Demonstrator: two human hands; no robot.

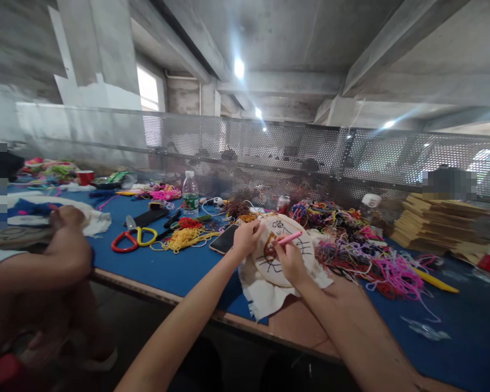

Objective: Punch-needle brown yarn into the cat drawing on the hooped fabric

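Note:
A round embroidery hoop with white cloth stretched in it lies tilted at the table's front edge. Dark outlines and an orange-brown stitched patch mark the cloth. My left hand is closed on the hoop's left rim. In my right hand is a pink punch needle, held pen-like over the patch; its tip is hidden by my fingers. Just left of the hoop lies a dark phone. Tangled coloured yarn is heaped close on the right.
Red-and-yellow-handled scissors, yellow yarn and a water bottle are on the left of the blue table. A drink can stands behind the hoop. Stacked brown envelopes are at right. Another person's arm rests at left.

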